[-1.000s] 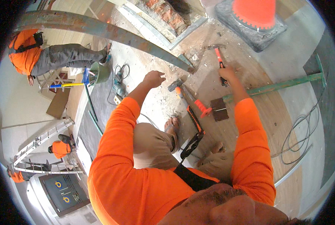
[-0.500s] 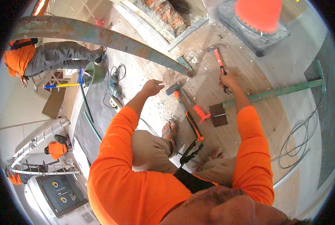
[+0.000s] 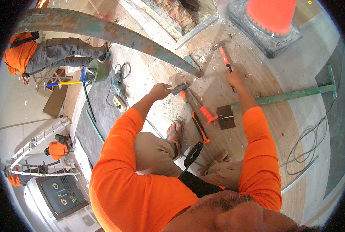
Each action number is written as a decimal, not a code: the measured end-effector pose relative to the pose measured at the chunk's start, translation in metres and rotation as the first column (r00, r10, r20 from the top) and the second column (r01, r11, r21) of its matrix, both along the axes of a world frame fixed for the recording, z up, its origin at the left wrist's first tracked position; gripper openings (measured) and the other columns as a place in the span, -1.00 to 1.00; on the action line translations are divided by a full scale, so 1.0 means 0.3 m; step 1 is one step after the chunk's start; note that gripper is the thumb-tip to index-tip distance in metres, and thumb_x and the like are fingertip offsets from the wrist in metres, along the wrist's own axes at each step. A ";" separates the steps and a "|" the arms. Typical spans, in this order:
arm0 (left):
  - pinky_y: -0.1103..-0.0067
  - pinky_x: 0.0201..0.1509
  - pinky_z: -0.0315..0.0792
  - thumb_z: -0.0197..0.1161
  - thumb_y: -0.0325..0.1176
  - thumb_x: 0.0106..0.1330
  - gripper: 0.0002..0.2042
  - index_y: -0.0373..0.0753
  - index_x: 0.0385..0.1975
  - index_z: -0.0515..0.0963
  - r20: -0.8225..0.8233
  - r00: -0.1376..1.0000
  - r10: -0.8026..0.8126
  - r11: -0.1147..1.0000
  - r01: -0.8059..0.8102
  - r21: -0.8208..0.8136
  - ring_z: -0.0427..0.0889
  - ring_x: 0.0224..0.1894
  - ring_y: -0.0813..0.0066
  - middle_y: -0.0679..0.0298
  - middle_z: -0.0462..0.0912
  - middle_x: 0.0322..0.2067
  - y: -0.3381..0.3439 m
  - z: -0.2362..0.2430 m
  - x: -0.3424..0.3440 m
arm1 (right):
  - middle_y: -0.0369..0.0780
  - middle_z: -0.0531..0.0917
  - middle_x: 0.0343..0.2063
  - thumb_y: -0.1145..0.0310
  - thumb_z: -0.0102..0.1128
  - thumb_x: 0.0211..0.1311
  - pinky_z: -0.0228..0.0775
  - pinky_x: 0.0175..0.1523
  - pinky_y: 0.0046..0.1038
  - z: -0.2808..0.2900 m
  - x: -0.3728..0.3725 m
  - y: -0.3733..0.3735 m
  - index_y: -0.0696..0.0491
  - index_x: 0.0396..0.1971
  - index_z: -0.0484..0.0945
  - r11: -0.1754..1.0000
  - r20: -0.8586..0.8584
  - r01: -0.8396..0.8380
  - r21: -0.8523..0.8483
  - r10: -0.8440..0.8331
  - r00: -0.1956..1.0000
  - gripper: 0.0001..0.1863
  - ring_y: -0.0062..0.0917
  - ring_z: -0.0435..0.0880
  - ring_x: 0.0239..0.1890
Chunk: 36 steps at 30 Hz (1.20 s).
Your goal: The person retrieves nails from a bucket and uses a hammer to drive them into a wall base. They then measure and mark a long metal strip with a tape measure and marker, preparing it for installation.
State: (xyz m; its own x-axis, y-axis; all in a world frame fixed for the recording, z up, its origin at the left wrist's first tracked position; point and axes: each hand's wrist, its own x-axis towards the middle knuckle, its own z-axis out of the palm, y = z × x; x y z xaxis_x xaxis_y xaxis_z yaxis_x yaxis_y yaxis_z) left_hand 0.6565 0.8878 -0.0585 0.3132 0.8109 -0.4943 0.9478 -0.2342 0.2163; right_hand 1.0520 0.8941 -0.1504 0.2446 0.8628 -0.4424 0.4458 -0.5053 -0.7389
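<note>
Nearest, a grey-headed sledgehammer [image 3: 196, 120] with an orange-and-black handle lay beside a red-gripped steel chisel [image 3: 208, 115]. The left hand [image 3: 159, 91] hovered near the sledgehammer's head, fingers bent; whether they pinched anything, I couldn't tell. The right hand [image 3: 235, 79] was closed around a red-and-black-handled steel hammer [image 3: 225, 57], its head pointing away. Handling this hammer seemed the step; moving it called for steady grip, clear of the rusted grey-green beam [image 3: 114, 31].

wide downward fisheye from head height
</note>
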 end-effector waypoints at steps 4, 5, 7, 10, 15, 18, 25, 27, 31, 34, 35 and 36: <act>0.35 -0.13 0.53 0.24 -0.04 0.27 -0.59 -0.21 -0.05 0.63 0.031 0.999 0.042 0.999 -0.041 -0.027 0.70 -0.31 0.11 -0.03 0.69 -0.40 0.007 0.010 0.049 | 0.10 0.65 -0.24 0.10 0.09 0.27 0.42 -0.03 -0.14 -0.027 0.043 -0.031 0.01 -0.06 0.57 0.992 0.156 -0.097 0.077 0.085 0.984 -0.63 -0.08 0.65 -0.11; 0.35 -0.11 0.52 0.23 -0.03 0.26 -0.58 -0.21 -0.04 0.63 0.004 0.999 0.038 0.998 -0.038 -0.041 0.69 -0.28 0.10 -0.02 0.70 -0.38 0.014 0.016 0.063 | 0.11 0.64 -0.21 0.07 0.09 0.28 0.41 0.00 -0.13 -0.023 0.051 -0.040 0.03 -0.06 0.57 0.989 0.212 -0.123 0.079 0.104 0.972 -0.60 -0.07 0.63 -0.09; 0.34 -0.05 0.51 0.21 0.00 0.25 -0.56 -0.20 -0.04 0.63 -0.057 0.997 0.055 0.995 -0.060 -0.075 0.67 -0.22 0.07 0.01 0.70 -0.33 0.008 0.035 0.060 | 0.14 0.62 -0.16 0.02 0.07 0.29 0.41 0.05 -0.12 -0.005 0.037 -0.067 0.07 -0.06 0.58 0.977 0.315 -0.200 0.076 0.167 0.934 -0.56 -0.04 0.61 -0.04; 0.35 -0.05 0.51 0.23 0.06 0.23 -0.54 -0.20 -0.07 0.65 0.021 0.993 0.115 0.992 -0.113 -0.063 0.67 -0.19 0.06 -0.02 0.69 -0.28 -0.006 0.027 0.012 | 0.14 0.59 -0.10 0.01 0.04 0.30 0.38 0.11 -0.09 -0.008 0.020 -0.090 0.10 0.01 0.52 0.980 0.419 -0.182 0.075 0.135 0.898 -0.51 0.02 0.57 -0.01; 0.34 -0.05 0.52 0.13 0.07 0.31 -0.53 -0.22 -0.07 0.64 0.096 0.989 0.112 0.990 -0.120 0.075 0.69 -0.23 0.11 0.01 0.71 -0.33 -0.153 0.010 -0.118 | 0.11 0.65 -0.23 -0.05 0.05 0.27 0.44 -0.02 -0.08 0.019 0.048 -0.121 0.20 -0.07 0.57 0.941 0.444 -0.270 0.202 0.158 0.882 -0.44 -0.01 0.64 -0.15; 0.38 -0.11 0.54 0.19 0.00 0.30 -0.59 -0.18 -0.07 0.64 0.158 0.888 0.431 0.902 -0.419 -0.104 0.72 -0.31 0.32 0.15 0.74 -0.36 -0.338 0.047 -0.102 | -0.04 0.63 -0.41 -0.09 0.05 0.27 0.41 -0.25 -0.19 -0.014 0.035 -0.093 0.17 -0.23 0.56 0.973 0.257 -0.188 0.137 0.148 0.955 -0.47 -0.19 0.62 -0.36; 0.49 -0.28 0.50 0.31 -0.15 0.26 -0.69 -0.11 -0.05 0.66 0.225 0.678 0.700 0.714 -0.654 -0.250 0.62 -0.40 0.51 0.19 0.71 -0.42 -0.780 0.157 -0.081 | -0.24 0.51 -0.63 -0.15 -0.07 0.35 0.23 -0.62 -0.36 0.040 -0.199 0.010 0.08 -0.46 0.49 0.902 -0.429 0.304 -0.306 -0.415 0.802 -0.46 -0.45 0.49 -0.67; 0.48 -0.31 0.50 0.31 -0.16 0.26 -0.67 -0.14 -0.03 0.64 0.273 0.586 0.763 0.645 -0.715 -0.269 0.61 -0.42 0.49 0.18 0.72 -0.42 -0.825 0.161 -0.162 | -0.25 0.48 -0.63 -0.12 -0.06 0.35 0.24 -0.60 -0.35 0.112 -0.280 0.022 0.08 -0.42 0.48 0.884 -0.369 0.329 -0.333 -0.443 0.817 -0.49 -0.45 0.47 -0.64; 0.43 -0.13 0.54 0.29 -0.09 0.26 -0.60 -0.20 0.00 0.62 0.231 0.538 0.811 0.582 -0.782 -0.223 0.70 -0.26 0.36 0.08 0.73 -0.28 -0.837 0.330 -0.179 | -0.21 0.54 -0.52 -0.10 -0.05 0.34 0.25 -0.57 -0.31 -0.042 -0.243 0.064 0.05 -0.39 0.50 0.877 -0.387 0.393 -0.276 -0.475 0.790 -0.53 -0.45 0.50 -0.51; 0.43 -0.12 0.54 0.30 -0.09 0.24 -0.59 -0.21 -0.01 0.62 0.324 0.420 0.848 0.496 -0.844 -0.204 0.70 -0.25 0.35 0.07 0.73 -0.27 -0.970 0.143 -0.298 | -0.19 0.57 -0.47 -0.12 -0.03 0.32 0.32 -0.48 -0.28 -0.093 -0.171 0.081 0.09 -0.37 0.52 0.950 -0.167 0.303 -0.077 -0.312 0.935 -0.49 -0.42 0.52 -0.46; 0.43 -0.11 0.54 0.30 -0.09 0.24 -0.59 -0.21 -0.01 0.62 0.362 0.361 0.860 0.454 -0.864 -0.218 0.70 -0.25 0.34 0.07 0.73 -0.27 -1.015 0.051 -0.331 | -0.20 0.56 -0.48 -0.13 -0.03 0.32 0.34 -0.47 -0.29 -0.103 -0.148 0.064 0.11 -0.36 0.52 0.956 -0.109 0.261 -0.134 -0.276 0.955 -0.48 -0.42 0.51 -0.48; 0.43 -0.11 0.54 0.30 -0.09 0.23 -0.59 -0.21 -0.01 0.62 0.383 0.279 0.881 0.386 -0.891 -0.238 0.70 -0.25 0.34 0.07 0.73 -0.26 -1.089 -0.001 -0.340 | -0.20 0.56 -0.49 -0.13 -0.03 0.32 0.35 -0.46 -0.29 0.011 -0.200 0.045 0.13 -0.35 0.52 0.960 -0.049 0.191 -0.204 -0.205 0.978 -0.46 -0.41 0.50 -0.49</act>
